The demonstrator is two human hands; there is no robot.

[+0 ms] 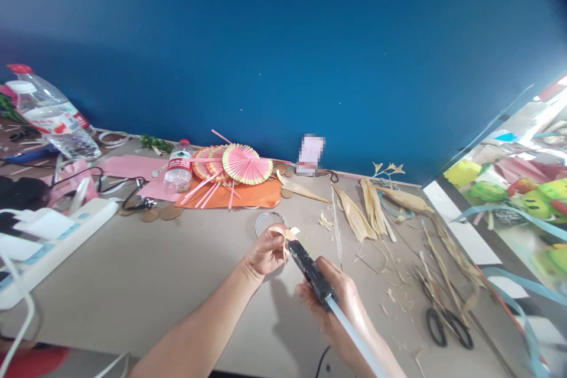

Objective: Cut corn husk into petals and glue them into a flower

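Note:
My left hand (264,251) pinches a small pale flower (290,232) that looks made of dried husk, its petals spread above the fingertips. My right hand (340,295) is wrapped around a black glue gun (310,269). The gun's nozzle end points at the flower's base; whether it touches cannot be made out. A long translucent glue stick (357,339) sticks out of the gun's rear toward me. Just beyond my left fingers shows a shiny ring (256,224), partly hidden by the hand.
Dried corn husks (354,215), scraps and black-handled scissors (449,328) lie on the right. Pink paper fans (247,163) rest on orange paper (266,194) at the back, beside a small bottle (178,168). A power strip (66,248) and larger bottles (57,121) occupy the left.

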